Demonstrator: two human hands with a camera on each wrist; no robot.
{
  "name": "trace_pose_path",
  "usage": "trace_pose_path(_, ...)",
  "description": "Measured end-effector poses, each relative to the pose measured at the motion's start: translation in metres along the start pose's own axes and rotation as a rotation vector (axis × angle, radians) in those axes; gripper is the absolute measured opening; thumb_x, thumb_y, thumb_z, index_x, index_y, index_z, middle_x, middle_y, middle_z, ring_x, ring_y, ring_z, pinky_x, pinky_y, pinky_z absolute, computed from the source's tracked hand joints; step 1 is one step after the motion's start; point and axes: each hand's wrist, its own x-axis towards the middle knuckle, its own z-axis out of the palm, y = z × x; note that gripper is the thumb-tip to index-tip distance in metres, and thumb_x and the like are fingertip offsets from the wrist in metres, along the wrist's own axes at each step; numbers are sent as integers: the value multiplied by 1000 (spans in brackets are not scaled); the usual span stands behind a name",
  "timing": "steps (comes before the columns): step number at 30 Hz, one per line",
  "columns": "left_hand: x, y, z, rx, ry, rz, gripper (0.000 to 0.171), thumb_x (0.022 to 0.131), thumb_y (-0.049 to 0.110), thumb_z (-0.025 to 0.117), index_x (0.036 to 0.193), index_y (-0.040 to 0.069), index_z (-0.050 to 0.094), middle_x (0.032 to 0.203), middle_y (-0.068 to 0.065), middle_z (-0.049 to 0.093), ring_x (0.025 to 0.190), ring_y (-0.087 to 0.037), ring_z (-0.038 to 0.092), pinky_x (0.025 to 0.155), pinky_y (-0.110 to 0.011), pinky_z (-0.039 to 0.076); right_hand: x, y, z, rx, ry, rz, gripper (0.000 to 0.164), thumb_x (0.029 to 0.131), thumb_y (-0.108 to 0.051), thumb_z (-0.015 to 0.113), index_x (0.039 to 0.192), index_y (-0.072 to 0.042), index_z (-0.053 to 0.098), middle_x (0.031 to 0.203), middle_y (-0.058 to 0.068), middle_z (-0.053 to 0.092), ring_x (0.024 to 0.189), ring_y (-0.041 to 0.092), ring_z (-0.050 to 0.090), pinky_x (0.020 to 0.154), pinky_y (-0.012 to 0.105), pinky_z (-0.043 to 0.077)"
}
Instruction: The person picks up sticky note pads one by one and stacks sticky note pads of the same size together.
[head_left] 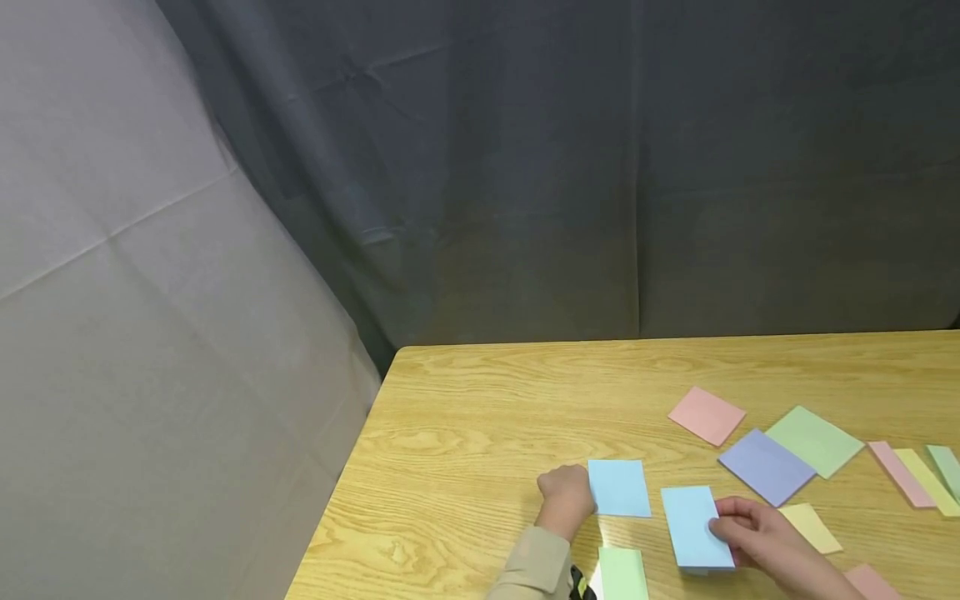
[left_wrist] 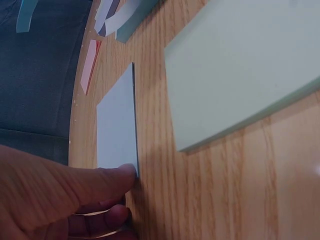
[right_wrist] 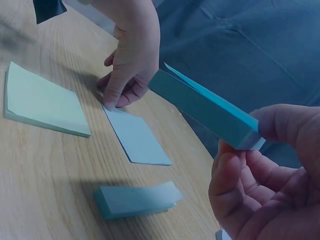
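My left hand (head_left: 566, 500) pinches the left edge of a square blue sticky-note pad (head_left: 619, 488) that lies on the table. In the left wrist view, the thumb rests over the edge of this pad (left_wrist: 118, 125). My right hand (head_left: 757, 533) holds a rectangular blue sticky-note pad (head_left: 694, 527) by its right side, raised off the table. In the right wrist view, a top sheet of the raised pad (right_wrist: 205, 110) lifts slightly at the far end. Below it lies a narrow blue sticky-note pad (right_wrist: 137, 201), mostly hidden in the head view.
A light green pad (head_left: 623, 575) lies near the left forearm. To the right are pink (head_left: 707, 415), purple (head_left: 767, 467), green (head_left: 816, 442) and yellow (head_left: 812, 528) pads. Narrow strips, including a pink one (head_left: 902, 475), lie farther right. Grey curtain (head_left: 525, 183) hangs behind the wooden table (head_left: 450, 433).
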Motion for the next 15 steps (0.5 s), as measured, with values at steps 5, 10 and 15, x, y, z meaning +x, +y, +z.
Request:
trace_pose_path(5, 0, 0, -1, -1, 2, -3, 26, 70, 36, 74, 66, 14, 61, 56, 2, 50, 50, -10, 42, 55, -26, 38, 2, -2, 7, 13, -42, -17, 33, 91, -13, 45, 106, 16, 42, 83, -1, 55, 70, 9, 53, 63, 29, 47)
trace_pose_path(10, -2, 0, -3, -2, -1, -11, 24, 69, 36, 75, 67, 14, 62, 58, 2, 51, 52, -10, 45, 58, -26, 40, 3, -2, 15, 13, -45, -4, 34, 91, -13, 46, 105, 17, 42, 83, -1, 56, 70, 9, 52, 62, 28, 47)
trace_pose_path(15, 0, 0, -2, -10, -10, -8, 24, 69, 34, 74, 68, 14, 62, 58, 2, 52, 53, -10, 46, 58, -27, 41, 3, 0, 22, 37, -90, -33, 32, 91, -12, 46, 105, 16, 41, 81, 0, 57, 66, 9, 51, 60, 28, 46)
